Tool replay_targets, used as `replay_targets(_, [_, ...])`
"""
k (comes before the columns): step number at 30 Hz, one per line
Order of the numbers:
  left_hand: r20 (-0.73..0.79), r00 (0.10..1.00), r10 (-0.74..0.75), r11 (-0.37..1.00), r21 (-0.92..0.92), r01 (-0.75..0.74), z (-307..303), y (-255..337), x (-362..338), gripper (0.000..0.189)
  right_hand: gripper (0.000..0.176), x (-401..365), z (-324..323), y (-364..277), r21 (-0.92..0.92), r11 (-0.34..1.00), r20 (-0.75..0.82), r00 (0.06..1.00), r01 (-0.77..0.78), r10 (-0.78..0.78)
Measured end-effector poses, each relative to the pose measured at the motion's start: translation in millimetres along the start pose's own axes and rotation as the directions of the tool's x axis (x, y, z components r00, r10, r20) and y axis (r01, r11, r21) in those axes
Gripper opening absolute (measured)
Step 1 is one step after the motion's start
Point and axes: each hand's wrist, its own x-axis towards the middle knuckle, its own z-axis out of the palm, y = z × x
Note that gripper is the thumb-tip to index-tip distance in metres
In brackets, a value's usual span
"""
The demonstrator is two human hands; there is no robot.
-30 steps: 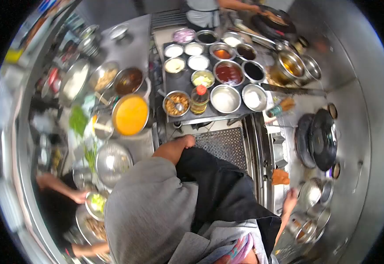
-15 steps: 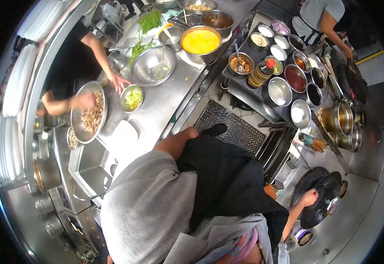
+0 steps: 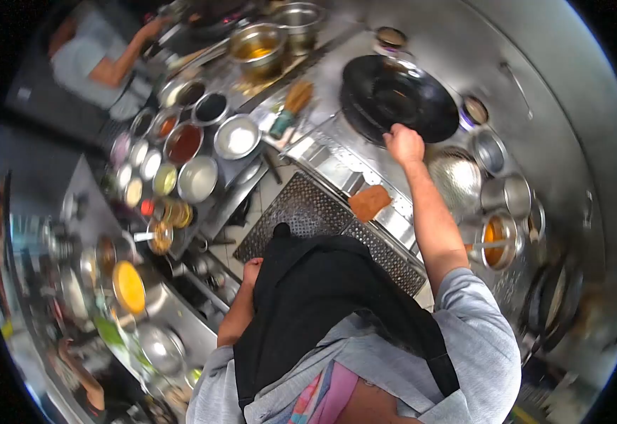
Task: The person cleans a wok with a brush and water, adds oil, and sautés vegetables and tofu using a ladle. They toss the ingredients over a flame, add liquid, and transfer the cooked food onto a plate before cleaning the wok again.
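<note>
My right hand (image 3: 404, 145) is closed on the near rim of a black wok (image 3: 428, 106), which sits tilted over the stove. The wok's inside looks bare. Low at my left side, against the black apron, my left hand (image 3: 252, 272) has its fingers curled; whether it holds anything is too small to tell. An orange-brown cloth (image 3: 370, 203) lies on the stove's front edge, below my right forearm. Just right of the wok stands a dimpled metal pan (image 3: 454, 182).
Sauce bowls such as a red one (image 3: 183, 143) cover the left counter, near a bottle (image 3: 174, 212). A bamboo brush (image 3: 295, 102) lies left of the wok. Metal pots (image 3: 506, 196) stand at right. A co-worker (image 3: 100, 63) is upper left; another's arm (image 3: 82, 374) shows lower left.
The view has swung round toward the stove, so the wok is now at the top centre. My right hand stays on the wok. My left hand now shows lower at my side.
</note>
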Motion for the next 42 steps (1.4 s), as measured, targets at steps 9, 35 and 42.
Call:
replay_targets(9, [0.233,0.969,0.078,0.995,-0.082,-0.060,-45,250,135,0.019,0.025,-59,-34,-69,0.306,0.950,-0.400,0.898,-0.059,0.184])
replay_targets(35, [0.616,0.671,0.413,0.898,-0.153,-0.412,-37,397,286,0.019,0.022,-17,-35,-122,0.609,0.775,-0.544,0.624,-0.166,0.561])
replay_targets(42, [0.551,0.706,0.445,0.885,-0.150,-0.441,-33,412,289,0.019,0.017,11,26,-89,0.202,0.978,-0.346,0.929,-0.059,0.128])
